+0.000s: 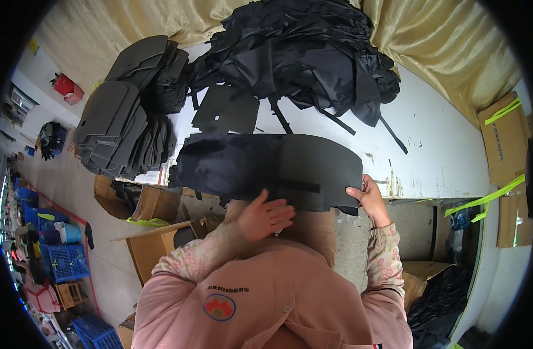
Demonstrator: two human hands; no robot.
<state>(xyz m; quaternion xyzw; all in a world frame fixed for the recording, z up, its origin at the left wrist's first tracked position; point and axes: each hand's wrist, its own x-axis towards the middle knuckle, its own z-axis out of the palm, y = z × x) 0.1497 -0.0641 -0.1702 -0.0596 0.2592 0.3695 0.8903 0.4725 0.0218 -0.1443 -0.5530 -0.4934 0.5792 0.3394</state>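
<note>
Across the table's front edge lies a long panel, black fabric (231, 160) on its left part and a stiff dark grey foam sheet (324, 160) on its right. A narrow black strip (301, 186) runs along its lower part. My right hand (370, 200) pinches the lower right corner of the foam sheet, thumb on top and the other fingers underneath. At the panel's lower edge, left of the middle, is my left hand (265, 217), its fingers stretched out and holding nothing; whether it touches the panel I cannot tell. Just beyond lies another flat dark piece (228, 110) with a small square hole.
Stacks of dark grey cut sheets (112, 128) stand at the table's left. A large heap of black fabric pieces (295, 55) covers the back of the white table (429, 157). Cardboard boxes (156, 244) sit below left. A carton (505, 142) with yellow-green straps stands at right.
</note>
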